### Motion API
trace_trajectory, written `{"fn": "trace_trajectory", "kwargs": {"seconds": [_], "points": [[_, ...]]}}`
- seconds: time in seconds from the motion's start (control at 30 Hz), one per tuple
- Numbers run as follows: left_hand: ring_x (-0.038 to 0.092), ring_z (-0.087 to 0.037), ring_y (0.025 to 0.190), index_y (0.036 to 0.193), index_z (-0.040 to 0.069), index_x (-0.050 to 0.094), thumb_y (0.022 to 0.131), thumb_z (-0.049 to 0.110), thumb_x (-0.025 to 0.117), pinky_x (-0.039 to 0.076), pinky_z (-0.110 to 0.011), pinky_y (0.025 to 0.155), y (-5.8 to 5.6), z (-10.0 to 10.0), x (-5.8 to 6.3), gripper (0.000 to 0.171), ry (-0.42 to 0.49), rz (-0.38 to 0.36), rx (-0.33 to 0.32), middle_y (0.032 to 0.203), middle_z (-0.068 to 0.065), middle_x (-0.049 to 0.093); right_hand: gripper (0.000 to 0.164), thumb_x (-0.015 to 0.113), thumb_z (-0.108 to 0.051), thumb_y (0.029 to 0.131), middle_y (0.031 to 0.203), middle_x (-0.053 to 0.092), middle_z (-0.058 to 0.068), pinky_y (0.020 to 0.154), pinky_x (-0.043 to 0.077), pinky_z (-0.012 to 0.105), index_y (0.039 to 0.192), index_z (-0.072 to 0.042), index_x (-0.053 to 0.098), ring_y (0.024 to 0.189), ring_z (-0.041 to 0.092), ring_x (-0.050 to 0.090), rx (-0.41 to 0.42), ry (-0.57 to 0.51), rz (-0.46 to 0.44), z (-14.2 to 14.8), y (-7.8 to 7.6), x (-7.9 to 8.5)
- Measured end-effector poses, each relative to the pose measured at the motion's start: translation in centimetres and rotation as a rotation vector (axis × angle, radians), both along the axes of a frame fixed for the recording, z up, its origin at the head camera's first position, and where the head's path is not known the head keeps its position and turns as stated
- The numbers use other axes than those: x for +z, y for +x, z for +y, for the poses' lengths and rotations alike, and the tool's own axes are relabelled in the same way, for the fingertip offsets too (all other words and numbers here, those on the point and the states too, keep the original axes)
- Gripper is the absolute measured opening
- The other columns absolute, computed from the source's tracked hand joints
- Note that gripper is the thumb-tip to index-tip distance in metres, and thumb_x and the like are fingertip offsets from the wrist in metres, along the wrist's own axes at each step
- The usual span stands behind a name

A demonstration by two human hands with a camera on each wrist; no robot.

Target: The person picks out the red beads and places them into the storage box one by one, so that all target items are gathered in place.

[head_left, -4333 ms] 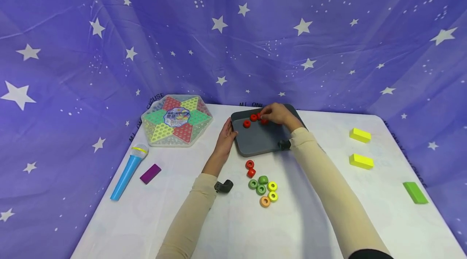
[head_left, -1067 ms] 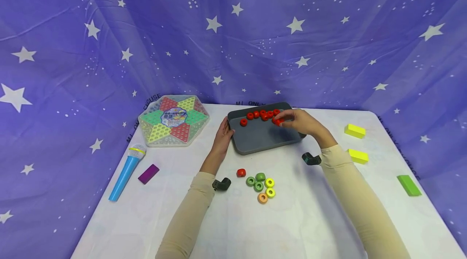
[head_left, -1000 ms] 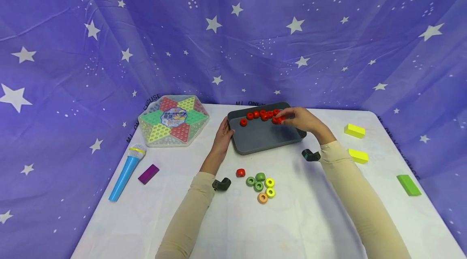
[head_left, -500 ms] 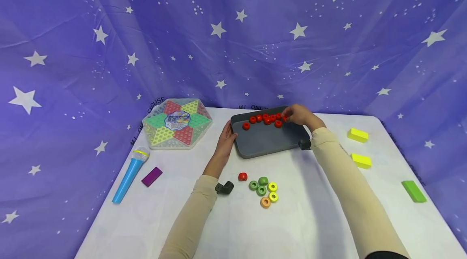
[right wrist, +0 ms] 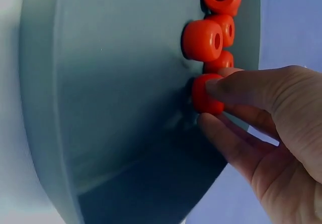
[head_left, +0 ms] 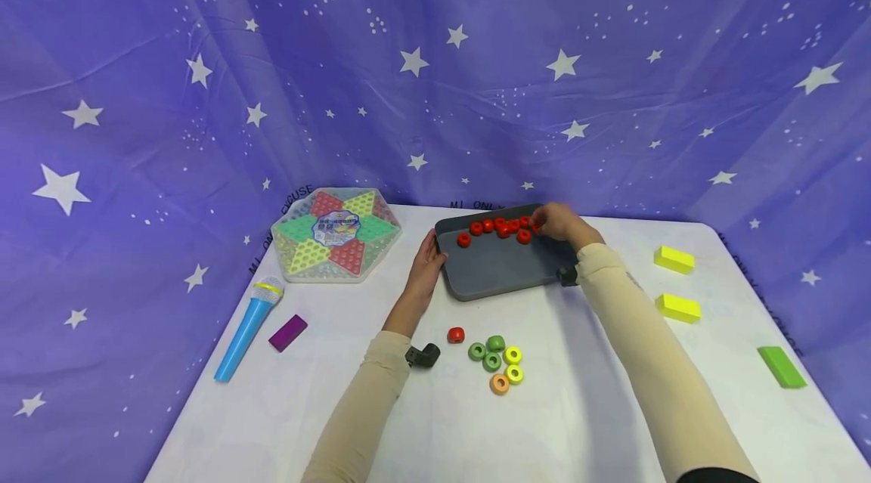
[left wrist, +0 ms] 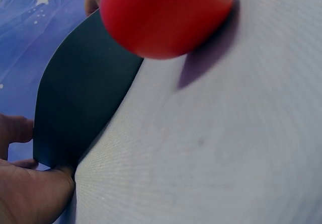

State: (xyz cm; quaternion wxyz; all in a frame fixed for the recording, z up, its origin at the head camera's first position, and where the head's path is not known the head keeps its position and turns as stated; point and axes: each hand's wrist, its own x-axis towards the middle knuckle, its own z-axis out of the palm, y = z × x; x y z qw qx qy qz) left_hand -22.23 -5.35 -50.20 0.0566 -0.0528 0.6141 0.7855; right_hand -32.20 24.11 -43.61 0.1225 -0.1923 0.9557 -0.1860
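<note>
A dark grey tray [head_left: 503, 264] lies at the back middle of the table. My left hand [head_left: 423, 271] grips its left end; in the left wrist view the thumb [left wrist: 40, 194] presses at the tray's corner. At the tray's back right, my right hand [head_left: 561, 224] pinches a red bead [right wrist: 205, 94] between thumb and fingers, low over the tray floor. Several more red beads [right wrist: 204, 40] sit along the back wall beside it. On the table in front lies a single red bead [head_left: 456, 335], which looms large in the left wrist view.
Near the lone red bead lie green beads [head_left: 492, 362], yellow beads [head_left: 521, 373] and an orange bead [head_left: 500, 393]. A Chinese checkers box [head_left: 336, 237], toy microphone [head_left: 248, 328] and purple block [head_left: 289, 332] are left; yellow blocks [head_left: 678, 308] and a green block [head_left: 782, 367] right.
More red beads line the tray's back than 4.3 seconds ago, and one fewer lies on the table. My right hand has shifted right along the tray; the left hand keeps its hold.
</note>
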Motion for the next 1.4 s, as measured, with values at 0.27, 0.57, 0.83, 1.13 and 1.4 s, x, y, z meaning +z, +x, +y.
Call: {"fn": "trace_trajectory", "kwargs": {"seconds": [0.27,0.57,0.83,1.13,1.4], "points": [[0.015,-0.019,0.148,0.155,0.017,0.02,0.097,-0.001,0.046,0.017,-0.034,0.119,0.2,0.1,-0.2,0.066,-0.004,-0.005,-0.007,0.161,-0.005,0.016,0.026,0.07,-0.001,0.077,0.099,0.068,0.022,0.089,0.046,0.049,0.102,0.007,0.067,0.094,0.036,0.061,-0.019,-0.063,0.036,0.0,0.3,-1.1],[0.018,-0.017,0.147,0.154,0.018,0.023,0.096,-0.001,0.047,0.021,-0.032,0.118,0.2,0.1,-0.7,0.065,-0.008,-0.026,0.006,0.161,-0.003,0.019,0.036,0.068,-0.003,0.081,0.109,0.065,0.026,0.093,0.046,0.052,0.115,0.008,0.063,0.102,0.039,0.06,-0.05,-0.112,0.027,0.2,1.1,-0.7],[0.016,-0.017,0.148,0.155,0.017,0.021,0.097,-0.002,0.046,0.019,-0.033,0.119,-0.5,-0.2,-0.2,0.066,0.0,0.018,-0.01,0.161,-0.004,0.017,0.036,0.065,-0.006,0.088,0.121,0.062,0.025,0.09,0.049,0.052,0.124,0.001,0.062,0.108,0.038,0.061,-0.089,-0.332,0.051,-1.3,4.3,1.9],[0.019,-0.019,0.147,0.154,0.015,0.024,0.095,0.0,0.048,0.022,-0.03,0.118,-0.2,0.0,-0.1,0.065,0.004,0.077,-0.012,0.16,-0.007,0.02,0.033,0.072,-0.016,0.087,0.12,0.064,0.005,0.09,0.054,0.039,0.12,-0.015,0.066,0.11,0.026,0.063,0.059,-0.62,-0.088,-5.3,11.4,3.1],[0.016,-0.017,0.147,0.155,0.016,0.019,0.097,-0.001,0.045,0.017,-0.032,0.119,-0.4,-0.2,-0.1,0.066,-0.022,0.031,-0.02,0.161,-0.005,0.017,0.033,0.071,-0.008,0.086,0.118,0.065,0.013,0.091,0.054,0.038,0.119,-0.007,0.066,0.109,0.029,0.063,0.282,-0.641,-0.178,-9.4,15.3,1.5]]}}
